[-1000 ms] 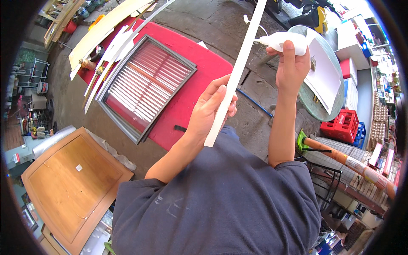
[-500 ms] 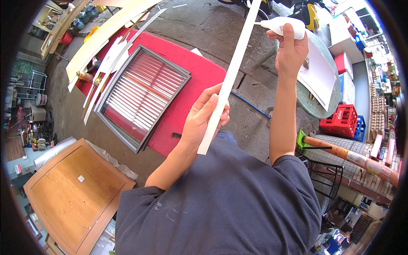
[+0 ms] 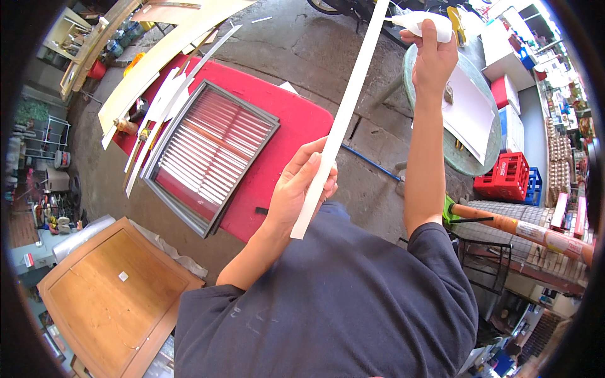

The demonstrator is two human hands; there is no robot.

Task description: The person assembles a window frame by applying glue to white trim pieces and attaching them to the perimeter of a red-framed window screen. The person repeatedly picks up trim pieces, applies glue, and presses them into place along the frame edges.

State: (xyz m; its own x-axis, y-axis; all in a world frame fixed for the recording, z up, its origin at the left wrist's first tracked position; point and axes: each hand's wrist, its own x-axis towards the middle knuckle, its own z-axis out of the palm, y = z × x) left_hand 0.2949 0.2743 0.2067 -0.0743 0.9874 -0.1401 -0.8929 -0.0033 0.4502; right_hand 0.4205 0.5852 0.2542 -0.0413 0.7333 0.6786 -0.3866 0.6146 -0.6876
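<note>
A long, narrow white strip (image 3: 343, 120) slants up and away in front of me. My left hand (image 3: 295, 189) is closed around its lower part, thumb on top and fingers underneath. Up at the far right, my right hand (image 3: 433, 69) grips a white squeeze bottle (image 3: 413, 22) lying sideways. The bottle's thin nozzle points left, at the edge of the strip near its far end. Whether the tip touches the strip, and whether anything comes out, I cannot tell.
A grey-framed slatted panel (image 3: 208, 148) lies on a red table (image 3: 293, 116) beside loose strips. At right stands a round green table (image 3: 466, 165) with white sheets (image 3: 469, 116), near a red crate (image 3: 509, 176). A wooden panel (image 3: 120, 296) is at lower left.
My right hand and the bottle have moved farther up along the strip toward its far end. My left hand keeps its hold. The whole view has shifted slightly.
</note>
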